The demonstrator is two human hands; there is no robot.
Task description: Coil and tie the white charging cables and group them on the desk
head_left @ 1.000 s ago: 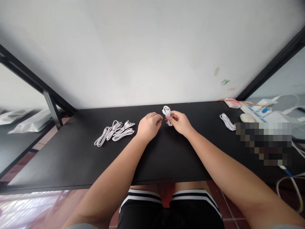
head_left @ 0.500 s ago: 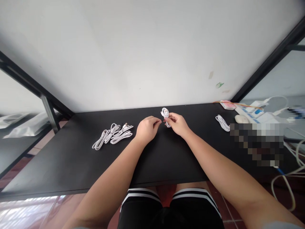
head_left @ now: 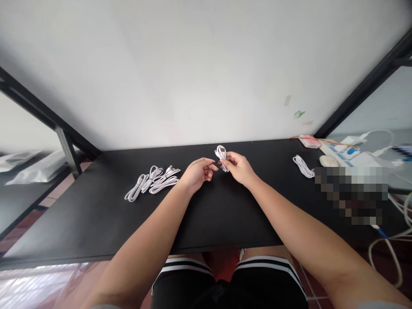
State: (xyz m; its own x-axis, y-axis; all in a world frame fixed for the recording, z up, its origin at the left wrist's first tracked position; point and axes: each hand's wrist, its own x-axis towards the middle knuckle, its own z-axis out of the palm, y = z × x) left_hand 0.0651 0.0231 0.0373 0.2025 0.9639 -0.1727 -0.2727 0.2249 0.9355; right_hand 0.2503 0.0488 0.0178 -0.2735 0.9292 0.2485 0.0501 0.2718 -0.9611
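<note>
A coiled white USB cable (head_left: 221, 152) stands upright in my right hand (head_left: 238, 166), pinched between thumb and fingers, with its connector near the top of the coil. A thin black tie (head_left: 216, 162) sticks out from the coil's left side. My left hand (head_left: 199, 174) pinches the end of that tie between thumb and forefinger, its other fingers loosely curled. To the left of my left hand, several bundled white cables (head_left: 152, 180) lie on the black table (head_left: 96, 214). Another coiled white cable (head_left: 303, 166) rests farther off on my right.
At the right stand a white power strip (head_left: 337, 151) with plugs, a white mouse (head_left: 328, 161) and a pink-and-white box (head_left: 309, 141). A pixelated patch hides part of the right side. A white wall (head_left: 193, 77) rises behind the table.
My left hand has turned so its curled lower fingers now show, its pinch staying by the tie. The coil in my right hand has shifted slightly left and turned a little.
</note>
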